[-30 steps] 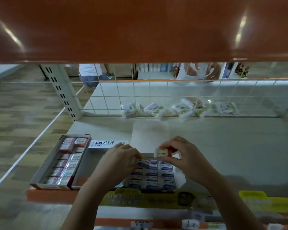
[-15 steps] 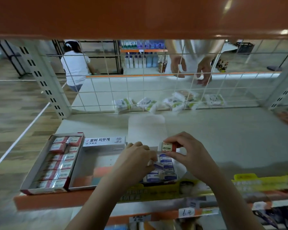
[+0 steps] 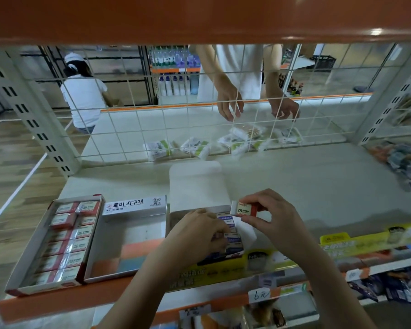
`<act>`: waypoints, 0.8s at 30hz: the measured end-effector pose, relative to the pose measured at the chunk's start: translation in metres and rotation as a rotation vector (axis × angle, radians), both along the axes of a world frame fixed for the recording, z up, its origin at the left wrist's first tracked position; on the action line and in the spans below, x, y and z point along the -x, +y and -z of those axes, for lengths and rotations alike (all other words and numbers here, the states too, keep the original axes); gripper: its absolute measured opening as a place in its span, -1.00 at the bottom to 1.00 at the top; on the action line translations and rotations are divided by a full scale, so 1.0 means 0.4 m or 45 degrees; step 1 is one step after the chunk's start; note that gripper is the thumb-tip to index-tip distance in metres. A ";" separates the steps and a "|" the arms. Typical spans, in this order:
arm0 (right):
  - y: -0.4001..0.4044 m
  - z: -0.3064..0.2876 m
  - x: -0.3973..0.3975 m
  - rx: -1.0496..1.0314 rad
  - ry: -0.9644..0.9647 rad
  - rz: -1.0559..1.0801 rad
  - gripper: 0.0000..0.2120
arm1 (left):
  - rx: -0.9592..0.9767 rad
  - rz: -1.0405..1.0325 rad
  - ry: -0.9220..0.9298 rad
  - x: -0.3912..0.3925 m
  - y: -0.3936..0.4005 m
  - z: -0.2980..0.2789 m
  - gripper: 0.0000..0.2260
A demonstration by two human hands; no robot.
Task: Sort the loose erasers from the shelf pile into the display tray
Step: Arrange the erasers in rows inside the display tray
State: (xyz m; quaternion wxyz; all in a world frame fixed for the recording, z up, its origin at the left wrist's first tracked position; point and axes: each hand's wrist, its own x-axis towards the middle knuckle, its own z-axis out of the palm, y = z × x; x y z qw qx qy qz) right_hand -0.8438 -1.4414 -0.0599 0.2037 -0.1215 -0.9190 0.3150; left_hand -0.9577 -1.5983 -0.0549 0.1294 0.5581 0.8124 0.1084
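Note:
My right hand [image 3: 269,218] pinches a white and red eraser [image 3: 243,208] marked 2B, held just above the far right corner of the open display tray [image 3: 195,186], whose white lid flap stands up behind. My left hand [image 3: 197,236] reaches down into that tray, its curled fingers on the blue-labelled erasers [image 3: 233,236] packed inside; whether it grips one is hidden. To the left lies a box with rows of red and white erasers [image 3: 67,243] beside an empty white box [image 3: 128,236].
A wire grid [image 3: 176,129] closes the back of the shelf. Behind it, another person's hands [image 3: 230,103] hover over white and green packets [image 3: 195,146]. Dark packets [image 3: 403,162] lie at the far right. An orange shelf [image 3: 199,17] hangs overhead. Price tags line the front edge.
My view has lifted and shifted, showing more behind the grid. My right hand has kept the 2B eraser over the tray's far right corner. My left hand has moved deeper into the tray.

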 end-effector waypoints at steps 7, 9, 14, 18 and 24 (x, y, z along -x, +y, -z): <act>-0.006 0.007 0.000 0.008 -0.014 0.015 -0.76 | -0.037 -0.018 0.017 0.001 0.003 0.007 -0.80; -0.007 0.012 0.001 0.004 -0.015 0.014 -0.75 | -0.032 -0.037 0.017 -0.006 0.009 0.009 -0.80; -0.010 0.017 0.011 -0.009 -0.037 -0.008 -0.75 | -0.055 -0.074 0.054 -0.021 0.012 -0.002 -0.78; -0.024 -0.009 0.039 -0.002 -0.015 -0.051 -0.77 | -0.084 -0.154 0.100 -0.033 -0.021 -0.018 -0.70; -0.106 -0.075 0.160 -0.017 -0.002 -0.228 -0.77 | -0.282 -0.335 0.189 -0.015 -0.183 -0.080 -0.70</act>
